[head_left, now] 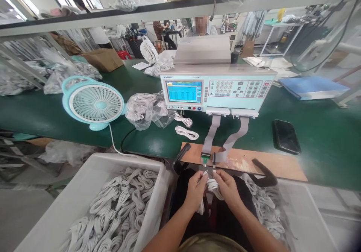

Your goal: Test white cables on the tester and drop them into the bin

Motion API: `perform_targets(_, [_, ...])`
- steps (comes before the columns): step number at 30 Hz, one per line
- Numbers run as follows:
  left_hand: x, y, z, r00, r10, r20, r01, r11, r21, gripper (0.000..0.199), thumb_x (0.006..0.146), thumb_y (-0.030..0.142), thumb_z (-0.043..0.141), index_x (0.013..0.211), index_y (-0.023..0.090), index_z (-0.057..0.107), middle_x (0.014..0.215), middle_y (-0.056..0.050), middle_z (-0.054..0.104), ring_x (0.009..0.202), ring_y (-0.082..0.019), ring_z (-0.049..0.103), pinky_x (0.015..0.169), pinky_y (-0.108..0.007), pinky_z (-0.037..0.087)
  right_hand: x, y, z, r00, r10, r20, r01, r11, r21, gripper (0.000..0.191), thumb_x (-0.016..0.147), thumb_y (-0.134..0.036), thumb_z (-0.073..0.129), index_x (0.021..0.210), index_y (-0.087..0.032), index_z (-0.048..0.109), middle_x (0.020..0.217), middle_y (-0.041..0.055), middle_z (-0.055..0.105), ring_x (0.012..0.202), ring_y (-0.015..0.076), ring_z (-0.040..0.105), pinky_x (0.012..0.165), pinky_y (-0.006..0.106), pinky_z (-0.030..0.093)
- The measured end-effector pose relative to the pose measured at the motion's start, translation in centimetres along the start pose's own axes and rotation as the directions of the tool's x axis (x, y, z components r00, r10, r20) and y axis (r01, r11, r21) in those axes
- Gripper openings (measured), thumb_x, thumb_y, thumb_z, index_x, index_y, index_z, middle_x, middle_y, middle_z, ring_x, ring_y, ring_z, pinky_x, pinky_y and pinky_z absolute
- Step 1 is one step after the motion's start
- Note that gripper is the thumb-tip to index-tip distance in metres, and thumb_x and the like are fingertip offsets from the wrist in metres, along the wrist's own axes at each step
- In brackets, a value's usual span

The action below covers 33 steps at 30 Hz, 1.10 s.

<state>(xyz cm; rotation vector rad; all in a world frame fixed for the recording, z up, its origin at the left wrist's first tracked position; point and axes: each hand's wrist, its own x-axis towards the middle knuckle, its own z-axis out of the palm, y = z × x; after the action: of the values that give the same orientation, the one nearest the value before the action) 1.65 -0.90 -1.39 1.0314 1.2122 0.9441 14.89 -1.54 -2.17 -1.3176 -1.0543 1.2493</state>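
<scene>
While both forearms are reaching over the lap, the left hand (195, 190) is pinching a small plug end (205, 172) between thumb and fingertips, nearly closed. The right hand (227, 188) is curling nearly closed too, gripping another end near the white cable coil (213, 185), which is hanging between the hands, just short of the tabletop's near edge. On the left a white bin (84, 184) is holding many similar coils (121, 210); on the right a second bin (306, 207) is holding more, and which are finished cannot be told.

Along the near edge of the tabletop (259, 139), a wooden board (282, 167) is lying by a green adapter (205, 159) and a black connector (214, 158). The left plug is pointing at the green adapter with a gap showing, so that joint seems not yet made; the right end appears to be meeting the black connector, though its seating is not showing clearly. The cable thus looks only partway connected.

Farther in, a phone (287, 136) is resting toward the right end, and two loose coils (186, 132) are lying before the tester (239, 99). Grey ribbon cables (211, 133) are linking its front to both connectors. Its screen (184, 91) is glowing blue, showing no readable result. Beyond the far edge, a co-worker (211, 31) is facing this way.
</scene>
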Motion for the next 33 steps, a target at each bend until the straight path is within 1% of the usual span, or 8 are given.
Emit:
perform_targets(4, [0.5,0.3,-0.9,0.998,-0.002,0.068,-0.002,0.999,0.048,0.037,0.080,0.051,0.052,0.068,0.017,0.052,0.053,0.005,0.042,0.044,-0.007,0.034,0.042,-0.019,0.027,0.2,-0.4,0.3,0.998,0.039,-0.046,-0.036,0.996,0.077,0.034,0.075,-0.052,0.066,0.071,-0.018,0.065,0.063,0.0007,0.059,0.059,0.0163,0.049,0.058,0.026,0.039])
perform_targets(7, [1.0,0.7,-1.7,0.991,0.000,0.134,-0.010,0.997,0.073,0.037,0.080,0.050,0.052,0.064,0.016,0.052,0.053,0.005,0.043,0.044,-0.007,0.037,0.042,-0.019,0.028,0.2,-0.8,0.5,0.994,0.110,-0.022,-0.104,0.978,0.181,0.033,0.072,-0.050,0.070,0.071,-0.018,0.066,0.062,0.0002,0.059,0.055,0.0148,0.048,0.055,0.025,0.038])
perform_targets(11, [1.9,0.9,-2.8,0.973,-0.036,0.228,0.012,0.994,0.107,0.034,0.079,0.046,0.053,0.064,0.015,0.056,0.056,0.003,0.046,0.043,-0.007,0.039,0.038,-0.019,0.026,0.5,-1.1,1.0,0.966,0.259,0.005,-0.244,0.903,0.353,0.032,0.068,-0.047,0.075,0.067,-0.017,0.064,0.055,-0.0010,0.057,0.049,0.0127,0.045,0.049,0.024,0.035])
perform_targets(13, [2.4,0.8,-3.1,0.971,-0.029,0.235,0.005,0.994,0.106,0.032,0.079,0.042,0.053,0.064,0.014,0.058,0.061,0.002,0.048,0.043,-0.007,0.040,0.037,-0.019,0.024,0.6,-1.2,1.2,0.953,0.304,-0.007,-0.275,0.870,0.409,0.032,0.064,-0.046,0.077,0.066,-0.017,0.064,0.055,-0.0008,0.058,0.047,0.0122,0.044,0.048,0.024,0.034])
perform_targets(16, [2.7,0.5,-2.9,0.978,-0.002,0.210,-0.019,0.995,0.097,0.032,0.078,0.039,0.054,0.059,0.014,0.057,0.065,0.001,0.050,0.041,-0.005,0.040,0.037,-0.020,0.024,0.7,-1.4,1.2,0.949,0.317,-0.003,-0.285,0.857,0.430,0.032,0.062,-0.045,0.079,0.066,-0.016,0.064,0.056,-0.0001,0.059,0.048,0.0127,0.046,0.049,0.024,0.035])
perform_targets(22, [2.9,0.3,-2.0,0.991,0.004,0.131,-0.010,0.999,0.046,0.031,0.075,0.035,0.056,0.052,0.015,0.054,0.051,0.003,0.043,0.040,-0.007,0.036,0.038,-0.020,0.025,0.6,-2.0,0.9,0.955,0.293,0.046,-0.287,0.872,0.396,0.032,0.064,-0.045,0.078,0.065,-0.016,0.063,0.054,-0.0003,0.058,0.050,0.0127,0.046,0.049,0.023,0.035])
perform_targets(29, [2.3,0.0,-0.5,0.998,-0.057,0.012,0.058,0.995,-0.082,0.041,0.074,0.051,0.056,0.057,0.013,0.059,0.052,0.002,0.047,0.042,-0.007,0.037,0.040,-0.020,0.027,0.7,-1.5,0.6,0.961,0.272,0.042,-0.270,0.902,0.338,0.035,0.067,-0.049,0.075,0.070,-0.015,0.066,0.062,0.0019,0.063,0.057,0.0159,0.052,0.057,0.025,0.039])
perform_targets(33, [2.2,-0.8,0.1,0.998,-0.040,-0.050,0.031,0.988,-0.154,0.046,0.070,0.057,0.061,0.060,0.012,0.060,0.054,0.001,0.049,0.046,-0.008,0.037,0.044,-0.021,0.028,0.7,-0.8,0.5,0.966,0.250,0.059,-0.255,0.908,0.331,0.034,0.070,-0.049,0.072,0.077,-0.015,0.068,0.067,0.0034,0.065,0.058,0.0167,0.054,0.055,0.025,0.040])
